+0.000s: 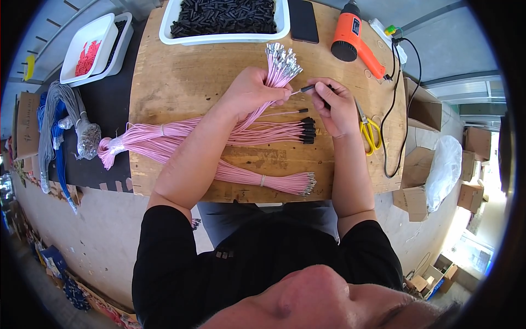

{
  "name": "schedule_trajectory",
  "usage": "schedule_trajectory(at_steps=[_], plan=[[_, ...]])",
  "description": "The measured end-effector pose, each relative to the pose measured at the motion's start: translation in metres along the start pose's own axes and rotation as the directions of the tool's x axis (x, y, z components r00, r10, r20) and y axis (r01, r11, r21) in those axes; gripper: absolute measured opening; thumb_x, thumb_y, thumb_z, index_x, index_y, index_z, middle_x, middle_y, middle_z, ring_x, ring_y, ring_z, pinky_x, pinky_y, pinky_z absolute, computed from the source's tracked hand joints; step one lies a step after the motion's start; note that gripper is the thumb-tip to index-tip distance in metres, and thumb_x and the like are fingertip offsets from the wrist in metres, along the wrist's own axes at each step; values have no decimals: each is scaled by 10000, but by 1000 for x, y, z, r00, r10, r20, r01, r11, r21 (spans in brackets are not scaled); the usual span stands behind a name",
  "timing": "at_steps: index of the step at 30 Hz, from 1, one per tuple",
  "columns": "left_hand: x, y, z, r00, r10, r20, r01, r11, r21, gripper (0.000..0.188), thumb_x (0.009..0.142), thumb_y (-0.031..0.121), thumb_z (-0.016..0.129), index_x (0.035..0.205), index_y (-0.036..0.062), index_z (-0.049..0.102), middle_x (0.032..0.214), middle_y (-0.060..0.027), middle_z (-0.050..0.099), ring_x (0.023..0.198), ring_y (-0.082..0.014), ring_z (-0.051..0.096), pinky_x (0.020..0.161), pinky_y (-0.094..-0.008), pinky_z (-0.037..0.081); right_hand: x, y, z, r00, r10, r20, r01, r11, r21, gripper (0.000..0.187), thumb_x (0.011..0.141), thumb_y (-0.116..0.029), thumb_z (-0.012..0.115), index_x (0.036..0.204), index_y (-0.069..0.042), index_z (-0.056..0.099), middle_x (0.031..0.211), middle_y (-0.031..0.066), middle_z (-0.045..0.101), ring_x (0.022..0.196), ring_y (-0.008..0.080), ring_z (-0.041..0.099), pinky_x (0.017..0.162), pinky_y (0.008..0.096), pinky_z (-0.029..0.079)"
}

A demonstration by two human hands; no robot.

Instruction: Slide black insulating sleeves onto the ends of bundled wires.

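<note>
My left hand point(255, 90) is closed around a bundle of pink wires point(278, 78), whose bare metal terminals fan out at the top. One wire from it sticks out toward my right hand point(338, 107). The fingers of that hand pinch a small black sleeve point(307, 88) at this wire's end; more black pieces seem tucked in the palm. Below the hands lie pink wires tipped with black sleeves point(308, 130). Nearer me, another tied pink bundle point(274, 182) has bare metal ends. Plastic wrap point(116, 145) gathers the wires at the left.
A white tray of black sleeves point(224, 39) stands at the table's back, beside a dark phone point(304, 23). To the right are an orange heat gun point(350, 37), yellow-handled scissors point(371, 134) and a black cord point(390, 112). Farther left sit a tub of red pieces point(70, 68) and grey cables point(53, 104).
</note>
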State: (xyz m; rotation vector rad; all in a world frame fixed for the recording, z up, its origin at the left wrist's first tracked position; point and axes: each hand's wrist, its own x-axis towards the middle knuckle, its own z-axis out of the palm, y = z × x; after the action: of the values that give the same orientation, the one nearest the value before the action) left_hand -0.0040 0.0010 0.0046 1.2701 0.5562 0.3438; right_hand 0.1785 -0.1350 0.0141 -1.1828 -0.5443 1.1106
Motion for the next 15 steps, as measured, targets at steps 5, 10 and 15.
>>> schedule_trajectory(at_steps=[5,10,15], plan=[[1,0,0,1000,5,11,-6,1000,13,190,831,72,754,967,-48,700,822,-89,698,724,-148,651,685,-277,527,7,6,-18,976,172,131,-196,959,206,191,995,-152,610,1072,19,647,876,73,646,597,68,455,460,164,315],[0,0,2,1000,12,16,-12,1000,29,181,833,75,756,963,-41,706,821,-80,698,725,-141,648,687,-276,525,6,8,-18,967,194,168,-227,952,208,171,990,-151,619,1045,10,639,878,72,647,597,66,458,457,165,316],[0,-2,1,1000,15,20,-15,1000,26,181,829,75,762,962,-37,712,822,-75,700,732,-138,651,695,-276,528,5,10,-13,963,214,167,-237,962,135,167,980,-150,638,1041,4,639,862,68,649,599,64,456,448,166,313]])
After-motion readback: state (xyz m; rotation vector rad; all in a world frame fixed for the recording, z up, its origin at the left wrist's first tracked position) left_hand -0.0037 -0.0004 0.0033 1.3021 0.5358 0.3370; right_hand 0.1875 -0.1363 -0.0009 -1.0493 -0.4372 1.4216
